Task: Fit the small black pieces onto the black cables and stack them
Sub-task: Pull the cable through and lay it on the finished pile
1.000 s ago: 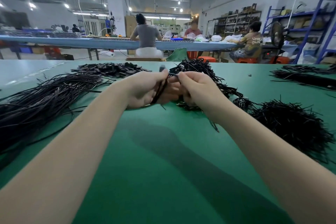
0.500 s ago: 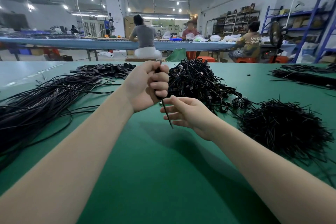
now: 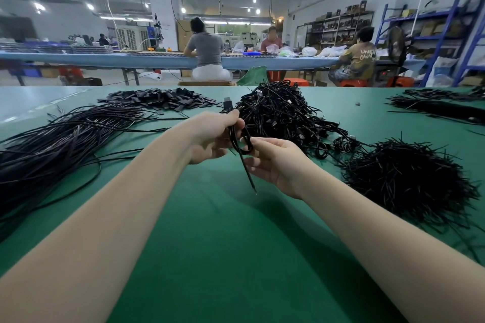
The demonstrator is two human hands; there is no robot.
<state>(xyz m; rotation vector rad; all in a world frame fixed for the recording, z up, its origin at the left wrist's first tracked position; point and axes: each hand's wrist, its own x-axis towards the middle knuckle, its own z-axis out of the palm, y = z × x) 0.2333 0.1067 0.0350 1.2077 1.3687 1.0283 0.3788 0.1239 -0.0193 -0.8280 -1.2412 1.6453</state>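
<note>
Black looped cable (image 3: 237, 139), plug end up, in left hand (image 3: 210, 136)

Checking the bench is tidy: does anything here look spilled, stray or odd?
Mostly no. One small black piece lies alone on the green table, apart from the heaps. The left hand grips a cable; the right hand touches it.
</note>
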